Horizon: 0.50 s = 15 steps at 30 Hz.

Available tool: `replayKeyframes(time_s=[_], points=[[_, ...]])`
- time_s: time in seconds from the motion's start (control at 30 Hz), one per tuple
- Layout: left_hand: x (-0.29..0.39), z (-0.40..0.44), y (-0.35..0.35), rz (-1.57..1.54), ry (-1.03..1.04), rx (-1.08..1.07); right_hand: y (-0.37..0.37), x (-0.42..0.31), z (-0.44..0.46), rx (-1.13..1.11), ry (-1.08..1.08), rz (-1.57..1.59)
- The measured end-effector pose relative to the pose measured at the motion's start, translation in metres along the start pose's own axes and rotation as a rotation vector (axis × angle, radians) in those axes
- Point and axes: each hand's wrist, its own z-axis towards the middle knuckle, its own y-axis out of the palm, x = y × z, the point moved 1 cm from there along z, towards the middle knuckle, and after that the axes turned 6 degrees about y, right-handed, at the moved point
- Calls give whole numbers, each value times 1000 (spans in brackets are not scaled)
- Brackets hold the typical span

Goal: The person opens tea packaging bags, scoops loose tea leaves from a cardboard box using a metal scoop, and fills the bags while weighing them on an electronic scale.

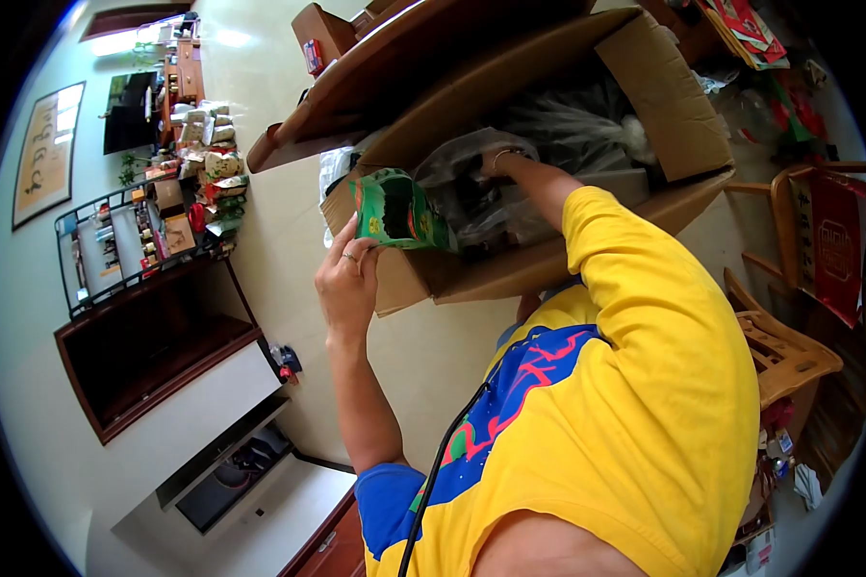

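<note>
My left hand (pixel 348 279) pinches the lower edge of a green printed package (pixel 399 212), which has a dark opening or panel on its face. The package is tilted over the near left end of a large open cardboard box (pixel 664 115). Inside the box, my right hand (pixel 500 163) reaches among clear plastic bags (pixel 462 159) and dark contents. Its fingers are mostly hidden by the plastic and the shadow. Another knotted clear bag (pixel 606 130) lies farther right in the box.
A curved wooden furniture edge (pixel 356 82) runs along the box's far side. Wooden chairs (pixel 779 356) stand at the right, one with a red panel (pixel 837 240). Packed goods (pixel 212 163) and a metal rack (pixel 77 231) are at the left.
</note>
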Motion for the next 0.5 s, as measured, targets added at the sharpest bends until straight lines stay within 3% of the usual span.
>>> replayKeyframes(time_s=[0.1,0.17,0.2,0.27,0.5], points=[[5,-3,-2,6,2,-4,16,0,7,-29,-9,219],[7,-1,-2,-10,-28,-23,51,-22,16,431,95,111],[7,0,-2,-8,-24,-17,39,-26,5,439,94,110],[7,-3,-1,45,-32,-42,15,-33,-29,-25,168,167],[-1,-13,0,-2,-52,-19,-6,-31,-73,41,224,263]])
